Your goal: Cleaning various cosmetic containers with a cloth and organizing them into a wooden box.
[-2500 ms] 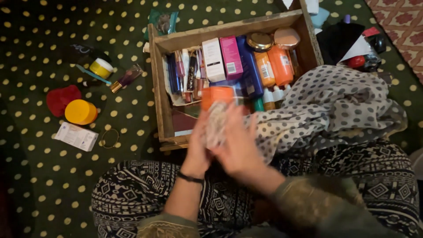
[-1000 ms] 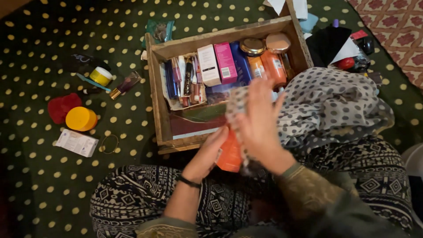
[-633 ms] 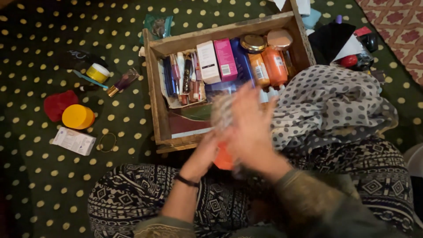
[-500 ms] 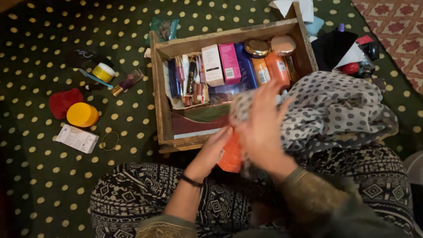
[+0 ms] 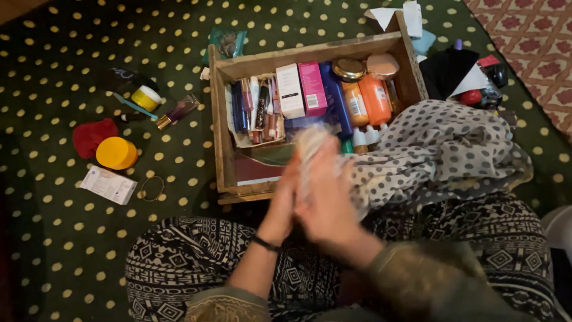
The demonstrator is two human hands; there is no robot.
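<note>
The left hand and right hand are pressed together around one end of a grey cloth with dark dots. Both grips are closed on the blurry cloth end. The hands sit over the near edge of a wooden box full of bottles and tubes. A round yellow lid lies far left on the green dotted carpet.
</note>
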